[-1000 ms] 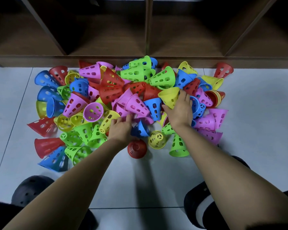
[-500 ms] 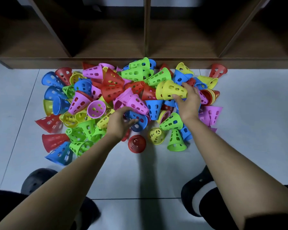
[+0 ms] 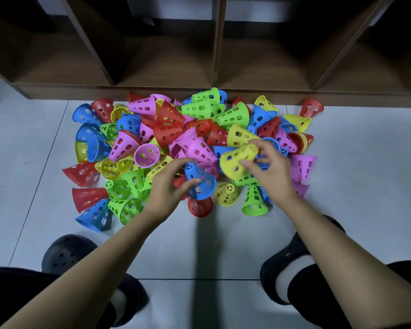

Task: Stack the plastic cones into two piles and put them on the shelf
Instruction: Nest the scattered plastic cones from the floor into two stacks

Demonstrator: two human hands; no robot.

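Nearest, two black shoes on the pale floor, with bare tiles between them and out to both sides. A bit further, the left hand, fingers curled round a blue cone, just behind a red cone at the near edge of the heap. Beside it the right hand, fingers spread a little yet gripping a yellow cone. Behind both, a big jumbled heap of plastic cones in red, blue, green, yellow and pink, all full of holes, lying on the floor. Farthest, the brown shelf, front edge right against the heap, boxes dark and roomy.
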